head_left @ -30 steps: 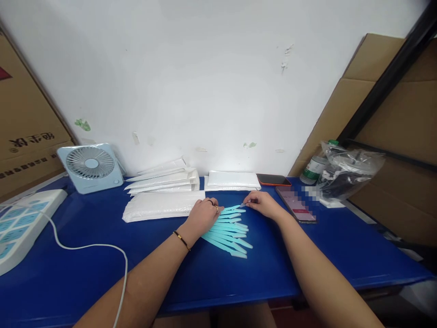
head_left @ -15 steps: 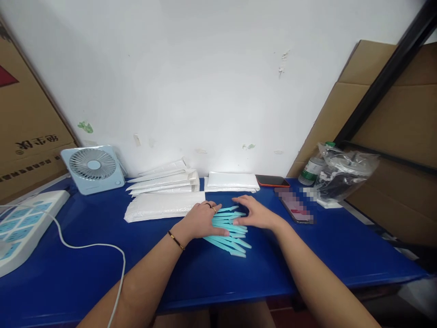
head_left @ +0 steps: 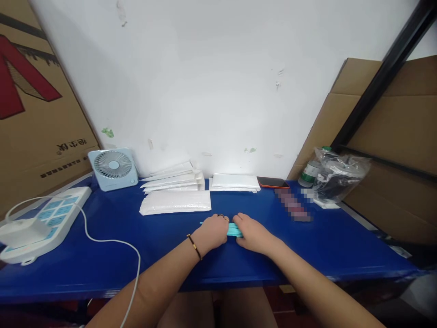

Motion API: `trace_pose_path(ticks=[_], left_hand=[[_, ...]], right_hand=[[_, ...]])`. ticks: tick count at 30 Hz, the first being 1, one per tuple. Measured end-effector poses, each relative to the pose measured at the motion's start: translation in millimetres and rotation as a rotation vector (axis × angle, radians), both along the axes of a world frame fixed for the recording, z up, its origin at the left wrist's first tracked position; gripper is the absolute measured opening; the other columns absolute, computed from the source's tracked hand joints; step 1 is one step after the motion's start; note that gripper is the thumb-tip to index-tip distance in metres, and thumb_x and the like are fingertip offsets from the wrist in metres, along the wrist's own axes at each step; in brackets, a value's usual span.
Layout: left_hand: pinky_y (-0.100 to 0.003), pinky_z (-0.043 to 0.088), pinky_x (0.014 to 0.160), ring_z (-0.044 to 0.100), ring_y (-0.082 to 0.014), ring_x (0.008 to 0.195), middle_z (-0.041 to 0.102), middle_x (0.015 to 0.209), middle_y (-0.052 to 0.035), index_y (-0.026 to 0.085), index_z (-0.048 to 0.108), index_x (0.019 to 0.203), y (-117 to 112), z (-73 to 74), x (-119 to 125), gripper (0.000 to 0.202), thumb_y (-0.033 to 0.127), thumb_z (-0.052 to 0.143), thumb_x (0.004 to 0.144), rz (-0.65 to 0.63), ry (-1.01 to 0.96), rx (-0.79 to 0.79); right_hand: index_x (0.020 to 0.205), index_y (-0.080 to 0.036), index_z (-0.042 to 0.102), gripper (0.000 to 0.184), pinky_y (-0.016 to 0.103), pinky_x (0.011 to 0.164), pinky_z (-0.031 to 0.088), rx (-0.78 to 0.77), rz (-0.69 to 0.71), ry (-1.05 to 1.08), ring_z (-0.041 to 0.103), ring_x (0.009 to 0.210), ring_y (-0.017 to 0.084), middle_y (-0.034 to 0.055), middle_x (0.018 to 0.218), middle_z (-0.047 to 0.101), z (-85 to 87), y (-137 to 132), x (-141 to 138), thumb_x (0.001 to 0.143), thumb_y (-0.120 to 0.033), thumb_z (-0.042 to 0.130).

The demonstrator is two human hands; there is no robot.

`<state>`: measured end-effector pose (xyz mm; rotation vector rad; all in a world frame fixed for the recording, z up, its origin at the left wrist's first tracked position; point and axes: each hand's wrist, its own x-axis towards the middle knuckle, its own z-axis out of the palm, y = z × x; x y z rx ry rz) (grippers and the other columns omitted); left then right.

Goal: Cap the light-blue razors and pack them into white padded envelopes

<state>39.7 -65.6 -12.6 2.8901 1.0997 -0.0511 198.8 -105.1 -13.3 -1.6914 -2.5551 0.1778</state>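
A bundle of turquoise eyebrow razors (head_left: 234, 229) lies low over the blue table (head_left: 164, 248), gathered close together. My left hand (head_left: 214, 231), with rings and a dark bracelet, is closed round the bundle's left part. Round its right part my right hand (head_left: 251, 233) is closed too. Only the middle of the bundle shows between the two hands; a thin turquoise tip pokes out left of my left hand. Beyond the hands lies a white padded mailer (head_left: 175, 202).
Behind are more white mailers (head_left: 174, 182) and a flat white stack (head_left: 235, 182). Two phones (head_left: 273, 182), one blurred, a bottle (head_left: 309, 174) and a bagged item (head_left: 336, 180) stand right. Left are a fan (head_left: 114, 168) and a power strip (head_left: 64, 228), whose white cable (head_left: 112, 240) passes over my left forearm.
The razors were fanned out, with my right hand open over their ends. Both hands have now closed round them and squeezed them into one narrow bundle. The view has shifted left.
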Motion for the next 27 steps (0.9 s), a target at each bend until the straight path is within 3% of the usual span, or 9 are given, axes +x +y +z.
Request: trace_pose_path(ticks=[3, 6, 10, 12, 16, 19, 21, 24, 27], left_hand=[[-0.036, 0.045, 0.079, 0.06, -0.0274, 0.088, 0.063, 0.095, -0.0158, 0.009, 0.056, 0.093, 0, -2.6, -1, 0.022, 0.021, 0.058, 0.074, 0.007, -0.071, -0.004], [-0.032, 0.045, 0.071, 0.061, -0.0243, 0.081, 0.064, 0.088, -0.0101, 0.013, 0.057, 0.092, -2, -1.6, -1, 0.02, 0.026, 0.056, 0.077, 0.071, -0.31, -0.094], [-0.025, 0.042, 0.061, 0.059, -0.0167, 0.068, 0.063, 0.075, -0.002, 0.017, 0.057, 0.081, -12, 0.4, 9, 0.023, 0.039, 0.05, 0.083, 0.143, -0.838, -0.313], [-0.025, 0.041, 0.058, 0.057, -0.0146, 0.061, 0.06, 0.065, -0.0006, 0.016, 0.056, 0.074, -17, -1.8, 17, 0.027, 0.041, 0.05, 0.083, 0.2, -1.009, -0.433], [-0.024, 0.039, 0.052, 0.052, -0.0124, 0.052, 0.054, 0.054, 0.0012, 0.014, 0.057, 0.072, -24, -12.4, 21, 0.021, 0.034, 0.056, 0.078, 0.247, -1.11, -0.65], [-0.024, 0.039, 0.051, 0.049, -0.0113, 0.051, 0.054, 0.058, 0.0018, 0.014, 0.06, 0.089, -30, -17.2, 17, 0.024, 0.035, 0.056, 0.078, 0.194, -1.162, -0.749], [-0.025, 0.04, 0.05, 0.048, -0.0113, 0.052, 0.055, 0.061, 0.0013, 0.015, 0.061, 0.092, -35, -15.7, 15, 0.025, 0.033, 0.06, 0.075, 0.117, -1.111, -0.807], [-0.026, 0.043, 0.053, 0.052, -0.0123, 0.054, 0.056, 0.062, 0.0005, 0.014, 0.061, 0.082, -43, -6.0, 10, 0.02, 0.027, 0.067, 0.068, -0.028, -0.889, -0.922], [-0.03, 0.049, 0.069, 0.06, -0.0181, 0.077, 0.063, 0.084, -0.0028, 0.017, 0.061, 0.095, -38, 10.2, -7, 0.043, 0.031, 0.077, 0.057, -0.211, -0.762, -0.95]], right_hand=[[0.093, -0.015, 0.055, 0.023, 0.032, 0.07, 0.042, 0.012, -0.014, -0.124, 0.057, 0.084, 0.024, 0.0105, 0.095, 0.058, 10.5, 3, -1, 0.071, -0.018, 0.056], [0.093, -0.018, 0.059, 0.022, 0.031, 0.064, 0.041, 0.069, -0.037, -0.149, 0.06, 0.075, 0.022, 0.0081, 0.094, 0.061, 47.6, 0, 3, 0.071, -0.016, 0.057], [0.106, -0.023, 0.058, 0.033, 0.029, 0.07, 0.043, 0.161, 0.129, 0.192, 0.059, 0.086, 0.021, 0.005, 0.1, 0.061, 108.3, -11, 3, 0.075, -0.035, 0.064], [0.104, -0.023, 0.06, 0.027, 0.03, 0.074, 0.043, 0.214, 0.156, 0.328, 0.058, 0.09, 0.02, 0.0059, 0.101, 0.061, 120.0, -14, -5, 0.083, -0.039, 0.056], [0.104, -0.023, 0.062, 0.023, 0.034, 0.078, 0.045, 0.166, 0.145, 0.56, 0.059, 0.089, 0.019, 0.007, 0.1, 0.061, 92.6, -12, -20, 0.089, -0.032, 0.047], [0.132, -0.028, 0.04, 0.057, 0.037, 0.084, 0.047, 0.067, 0.092, 1.068, 0.057, 0.103, 0.022, 0.0085, 0.12, 0.054, 56.4, -15, -19, 0.08, -0.035, 0.062], [0.134, -0.028, 0.036, 0.074, 0.038, 0.083, 0.048, -0.152, 0.143, 1.283, 0.058, 0.103, 0.023, 0.0082, 0.119, 0.055, 37.9, -21, -18, 0.071, -0.037, 0.072], [0.108, -0.02, 0.06, 0.042, 0.032, 0.07, 0.051, -0.413, 0.12, 1.327, 0.06, 0.097, 0.025, 0.0096, 0.109, 0.061, 23.1, -33, -19, 0.071, -0.038, 0.071], [0.076, -0.018, 0.062, 0.024, 0.025, 0.052, 0.047, -0.424, 0.043, 1.494, 0.061, 0.077, 0.019, 0.0078, 0.091, 0.064, 18.4, -39, -19, 0.079, -0.041, 0.062]])
